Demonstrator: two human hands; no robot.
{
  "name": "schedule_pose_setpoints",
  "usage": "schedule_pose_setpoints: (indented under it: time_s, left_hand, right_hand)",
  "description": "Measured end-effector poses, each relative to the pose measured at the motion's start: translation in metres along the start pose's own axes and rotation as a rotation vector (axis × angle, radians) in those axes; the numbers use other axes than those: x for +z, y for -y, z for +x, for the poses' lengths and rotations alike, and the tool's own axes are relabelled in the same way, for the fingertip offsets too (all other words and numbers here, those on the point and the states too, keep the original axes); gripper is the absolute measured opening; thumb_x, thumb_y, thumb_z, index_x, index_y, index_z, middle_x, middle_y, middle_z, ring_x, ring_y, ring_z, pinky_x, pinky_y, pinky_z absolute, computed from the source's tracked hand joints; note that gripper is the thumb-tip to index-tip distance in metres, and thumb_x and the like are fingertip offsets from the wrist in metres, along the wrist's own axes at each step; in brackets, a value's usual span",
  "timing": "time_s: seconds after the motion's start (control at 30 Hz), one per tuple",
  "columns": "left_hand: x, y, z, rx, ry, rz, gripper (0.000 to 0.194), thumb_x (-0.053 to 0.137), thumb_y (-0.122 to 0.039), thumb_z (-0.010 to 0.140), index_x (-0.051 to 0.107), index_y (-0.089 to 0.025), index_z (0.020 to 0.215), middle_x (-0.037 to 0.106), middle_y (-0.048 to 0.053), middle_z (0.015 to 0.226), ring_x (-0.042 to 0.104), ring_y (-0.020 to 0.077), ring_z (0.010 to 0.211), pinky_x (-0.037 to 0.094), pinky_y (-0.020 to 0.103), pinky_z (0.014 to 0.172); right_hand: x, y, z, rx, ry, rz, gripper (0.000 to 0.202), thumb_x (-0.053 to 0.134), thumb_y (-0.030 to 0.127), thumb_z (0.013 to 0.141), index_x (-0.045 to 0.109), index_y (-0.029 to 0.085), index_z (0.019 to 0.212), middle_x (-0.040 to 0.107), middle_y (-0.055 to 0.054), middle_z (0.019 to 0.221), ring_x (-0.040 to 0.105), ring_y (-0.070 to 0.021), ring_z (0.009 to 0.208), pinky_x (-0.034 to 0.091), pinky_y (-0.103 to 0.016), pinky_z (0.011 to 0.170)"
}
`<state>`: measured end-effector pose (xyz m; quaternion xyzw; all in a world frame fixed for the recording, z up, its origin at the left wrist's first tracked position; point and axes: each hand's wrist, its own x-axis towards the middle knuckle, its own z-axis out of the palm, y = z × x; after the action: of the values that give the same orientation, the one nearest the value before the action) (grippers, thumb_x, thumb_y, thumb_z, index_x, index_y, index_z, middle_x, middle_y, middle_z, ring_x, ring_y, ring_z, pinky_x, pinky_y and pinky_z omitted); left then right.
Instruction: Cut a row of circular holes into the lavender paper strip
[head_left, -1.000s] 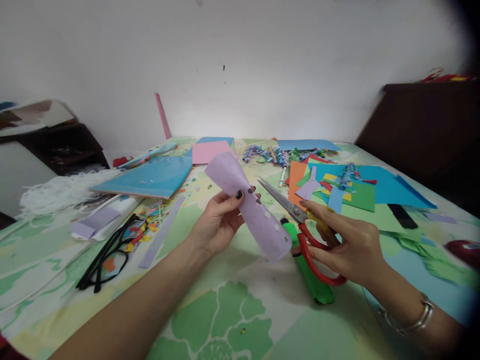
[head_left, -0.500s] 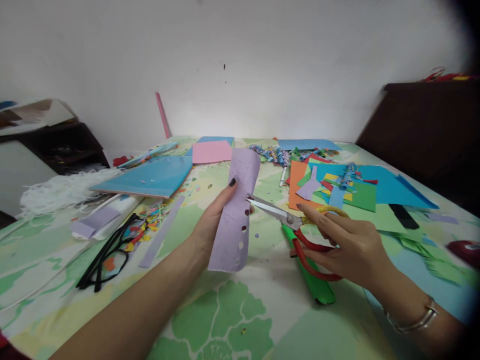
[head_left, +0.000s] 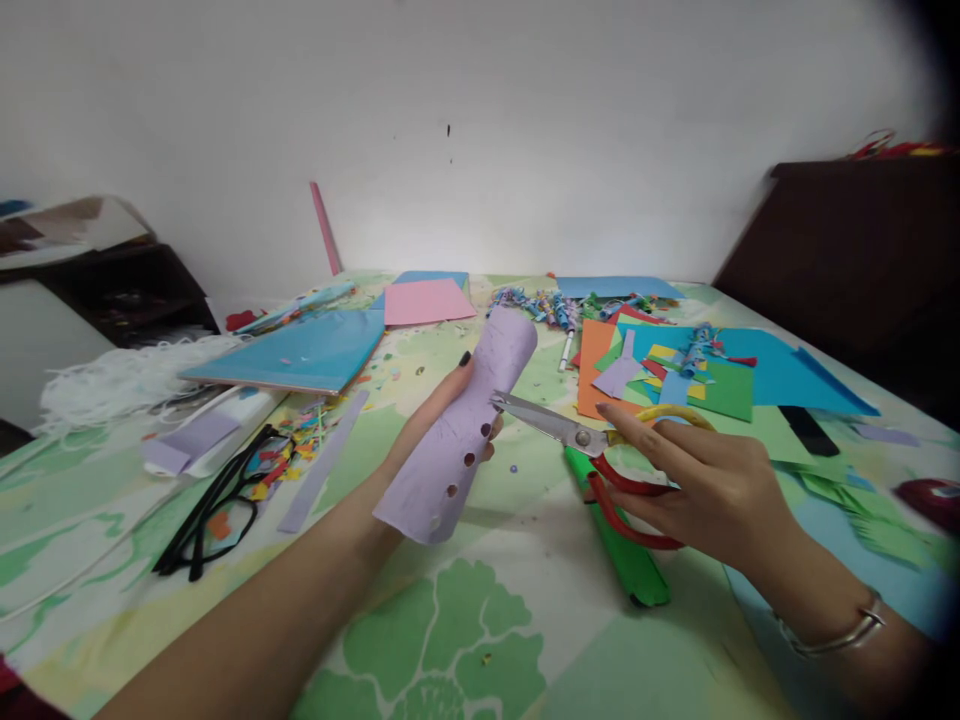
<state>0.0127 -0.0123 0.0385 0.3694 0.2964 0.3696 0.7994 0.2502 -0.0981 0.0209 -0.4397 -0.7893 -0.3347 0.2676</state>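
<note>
My left hand (head_left: 431, 410) holds a curled sheet of purple paper (head_left: 457, 430), thumb on its near face and fingertips showing past its right edge. A row of several round holes runs down the paper. In my right hand (head_left: 697, 480) are scissors (head_left: 559, 425) with red and yellow handles, their blades slightly apart. The blade tips touch or nearly touch the paper above the top hole. Under the scissors a green cutter-like tool (head_left: 626, 555) lies on the flowered tablecloth (head_left: 442, 640).
Black glasses (head_left: 217, 510), paper scraps and a purple strip (head_left: 326, 460) lie to the left. A blue board (head_left: 300, 350) and white string (head_left: 120, 375) are farther back. Coloured sheets (head_left: 750, 365) and a black object (head_left: 808, 430) lie at the right.
The purple paper has tilted, its lower end swinging left and its top moving right. The scissors have shifted slightly right at the handles and stay at the paper.
</note>
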Motion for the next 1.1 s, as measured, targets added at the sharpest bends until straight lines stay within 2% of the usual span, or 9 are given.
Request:
schedule_pose_setpoints:
  time_s: [0.1, 0.2, 0.3, 0.37, 0.5, 0.63, 0.73, 0.97, 1.1]
  left_hand:
    - [0.004, 0.000, -0.008, 0.051, -0.043, 0.036, 0.028, 0.050, -0.042, 0.090, 0.056, -0.017, 0.081, 0.052, -0.005, 0.057, 0.047, 0.0060, 0.041, 0.038, 0.016, 0.039]
    - [0.010, -0.002, -0.018, 0.131, -0.087, 0.076, 0.013, 0.064, -0.030, 0.082, 0.059, -0.019, 0.087, 0.054, -0.005, 0.059, 0.051, 0.0058, 0.046, 0.040, 0.013, 0.044]
    - [0.014, -0.004, -0.023, 0.164, -0.094, 0.112, 0.011, 0.068, -0.018, 0.075, 0.060, -0.017, 0.082, 0.053, -0.005, 0.057, 0.048, 0.0041, 0.045, 0.037, 0.012, 0.044]
    - [0.013, -0.005, -0.022, 0.167, -0.094, 0.122, 0.011, 0.069, -0.019, 0.075, 0.059, -0.017, 0.079, 0.053, -0.005, 0.057, 0.048, 0.0040, 0.045, 0.037, 0.013, 0.044]
    - [0.007, -0.005, -0.014, 0.138, -0.072, 0.123, 0.017, 0.065, -0.031, 0.081, 0.057, -0.017, 0.077, 0.051, -0.005, 0.055, 0.046, 0.0049, 0.043, 0.034, 0.015, 0.040]
    - [-0.002, -0.004, -0.006, 0.093, -0.043, 0.136, 0.026, 0.053, -0.039, 0.091, 0.056, -0.014, 0.084, 0.050, -0.005, 0.062, 0.043, 0.0048, 0.045, 0.035, 0.017, 0.039]
    - [-0.006, -0.004, -0.004, 0.076, -0.047, 0.151, 0.028, 0.051, -0.040, 0.092, 0.056, -0.013, 0.084, 0.050, -0.005, 0.063, 0.044, 0.0046, 0.045, 0.036, 0.017, 0.039]
    - [0.002, -0.006, -0.018, 0.170, -0.146, 0.162, 0.019, 0.074, -0.031, 0.072, 0.063, -0.017, 0.081, 0.058, -0.003, 0.062, 0.058, 0.0080, 0.051, 0.042, 0.015, 0.045]
    - [0.003, -0.006, -0.024, 0.201, -0.175, 0.174, 0.021, 0.077, -0.021, 0.065, 0.066, -0.019, 0.083, 0.062, -0.002, 0.066, 0.062, 0.0098, 0.054, 0.043, 0.015, 0.046]
  right_hand:
    - [-0.001, -0.001, 0.001, -0.020, -0.003, -0.025, 0.045, 0.063, 0.039, 0.084, 0.057, 0.017, 0.123, 0.048, 0.004, 0.057, 0.046, -0.0097, 0.052, 0.033, -0.025, 0.051]
    - [-0.002, -0.002, 0.001, -0.027, 0.005, -0.029, 0.046, 0.064, 0.039, 0.083, 0.057, 0.017, 0.123, 0.047, 0.004, 0.057, 0.049, -0.0104, 0.056, 0.034, -0.025, 0.053]
    - [-0.001, -0.004, 0.000, -0.034, 0.015, -0.029, 0.046, 0.065, 0.038, 0.083, 0.057, 0.017, 0.123, 0.049, 0.004, 0.058, 0.051, -0.0109, 0.057, 0.035, -0.025, 0.055]
    - [-0.001, -0.004, 0.000, -0.037, 0.016, -0.042, 0.045, 0.065, 0.037, 0.083, 0.057, 0.018, 0.123, 0.049, 0.004, 0.058, 0.051, -0.0107, 0.057, 0.035, -0.025, 0.055]
    - [-0.001, -0.002, 0.001, -0.043, -0.008, -0.079, 0.044, 0.064, 0.034, 0.083, 0.056, 0.018, 0.124, 0.049, 0.005, 0.058, 0.049, -0.0102, 0.054, 0.035, -0.025, 0.055]
    - [-0.001, -0.002, 0.001, -0.037, -0.004, -0.069, 0.042, 0.064, 0.034, 0.084, 0.057, 0.019, 0.123, 0.050, 0.004, 0.058, 0.051, -0.0098, 0.056, 0.035, -0.025, 0.055]
    - [-0.001, -0.003, -0.001, -0.034, 0.013, -0.074, 0.041, 0.062, 0.035, 0.086, 0.056, 0.020, 0.123, 0.050, 0.005, 0.058, 0.051, -0.0089, 0.054, 0.033, -0.025, 0.052]
    - [0.000, -0.007, -0.003, -0.004, -0.001, -0.034, 0.047, 0.066, 0.036, 0.082, 0.055, 0.020, 0.125, 0.051, 0.005, 0.058, 0.050, -0.0092, 0.054, 0.033, -0.025, 0.051]
    - [-0.003, -0.009, -0.001, -0.013, 0.012, 0.013, 0.047, 0.065, 0.036, 0.082, 0.056, 0.020, 0.125, 0.050, 0.004, 0.058, 0.048, -0.0102, 0.054, 0.034, -0.026, 0.051]
